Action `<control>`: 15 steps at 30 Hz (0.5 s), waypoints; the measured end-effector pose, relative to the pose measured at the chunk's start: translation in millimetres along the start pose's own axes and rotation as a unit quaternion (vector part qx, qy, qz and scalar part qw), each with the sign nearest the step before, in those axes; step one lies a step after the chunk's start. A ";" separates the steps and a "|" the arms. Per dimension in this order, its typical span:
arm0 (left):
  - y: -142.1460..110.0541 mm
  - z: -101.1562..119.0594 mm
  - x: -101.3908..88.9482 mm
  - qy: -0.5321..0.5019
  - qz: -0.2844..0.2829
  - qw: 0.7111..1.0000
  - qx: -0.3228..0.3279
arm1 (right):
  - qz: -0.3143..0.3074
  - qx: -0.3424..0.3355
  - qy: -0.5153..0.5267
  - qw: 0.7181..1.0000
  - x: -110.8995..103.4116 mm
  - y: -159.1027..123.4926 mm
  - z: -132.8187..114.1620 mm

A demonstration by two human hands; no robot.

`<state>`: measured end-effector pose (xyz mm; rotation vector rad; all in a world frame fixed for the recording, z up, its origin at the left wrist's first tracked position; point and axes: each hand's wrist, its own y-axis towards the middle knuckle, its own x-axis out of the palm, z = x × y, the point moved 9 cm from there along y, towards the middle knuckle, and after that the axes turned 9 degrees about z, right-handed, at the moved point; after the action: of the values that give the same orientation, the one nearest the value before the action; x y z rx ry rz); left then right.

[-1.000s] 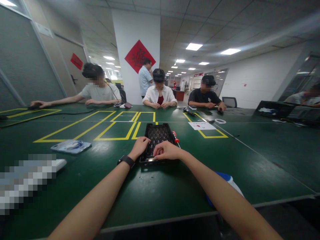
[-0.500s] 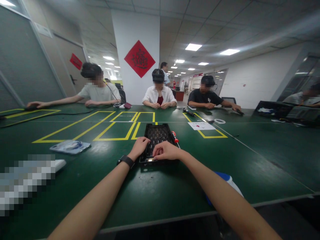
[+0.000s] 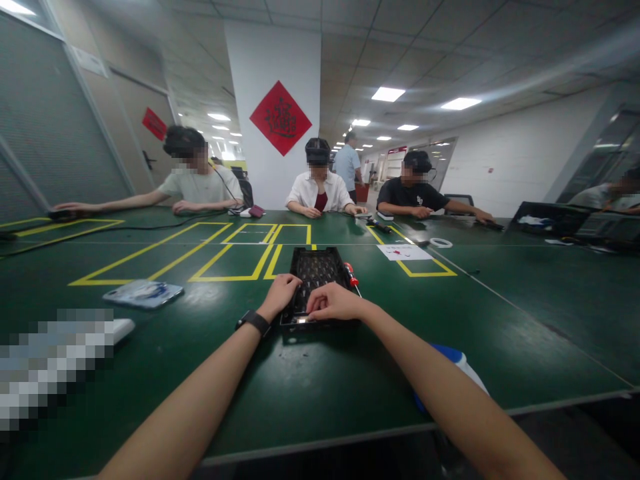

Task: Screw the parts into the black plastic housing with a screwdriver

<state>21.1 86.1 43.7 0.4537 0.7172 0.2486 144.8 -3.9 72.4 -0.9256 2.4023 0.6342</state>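
At the near left of the green table (image 3: 160,333) lies a blurred-out object (image 3: 60,367) with a white edge. Beyond it, a little to the right, is a pale blue phone (image 3: 144,293), lying flat, and a person (image 3: 205,187) in a pale T-shirt sits at the far left. Yellow tape (image 3: 225,277) marks boxes on the tabletop. The left hand (image 3: 283,293), with a black watch (image 3: 255,322) at the wrist, rests bent fingers on the left edge of the black case (image 3: 320,259), which lies open on the table in the middle; whether they grip it I cannot tell. At the far middle sits a person (image 3: 320,190) in a white shirt. The right hand (image 3: 333,303) reaches into the near part of the case, fingers curled beside a small bright piece (image 3: 302,321); I cannot tell if they pinch anything. Just right of the case is a red-handled screwdriver (image 3: 351,275). Farther right lie a sheet of paper (image 3: 404,253) and a white ring (image 3: 441,243), with a blue and white object (image 3: 463,367) nearer, partly behind the right forearm
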 end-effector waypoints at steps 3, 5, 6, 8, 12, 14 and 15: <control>0.1 0.9 0.1 -0.001 -0.002 1.000 0.001 | 0.000 -0.003 -0.003 1.000 0.3 0.4 1.3; -0.1 1.3 0.6 -0.002 -0.006 1.000 -0.003 | 0.009 -0.005 -0.008 1.000 -1.4 0.9 1.2; -0.3 1.8 1.0 -0.004 -0.009 1.000 -0.004 | 0.013 -0.006 -0.012 1.000 -2.3 1.1 0.7; -0.7 3.0 0.9 -0.009 -0.010 1.000 -0.004 | 0.016 -0.008 -0.020 1.000 -3.1 1.3 -0.5; -0.8 4.1 0.3 -0.018 -0.005 1.000 0.001 | 0.011 -0.002 -0.014 1.000 -1.8 1.3 0.0; -0.6 3.9 0.5 -0.018 -0.005 1.000 0.004 | 0.007 0.002 -0.007 1.000 -0.3 1.4 1.3; -0.4 3.9 0.6 -0.017 -0.005 1.000 0.007 | 0.005 0.000 -0.006 1.000 0.3 1.4 1.4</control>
<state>24.3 84.7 45.7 0.4665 0.6876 0.2264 144.0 -2.4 71.5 -0.9083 2.3976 0.6403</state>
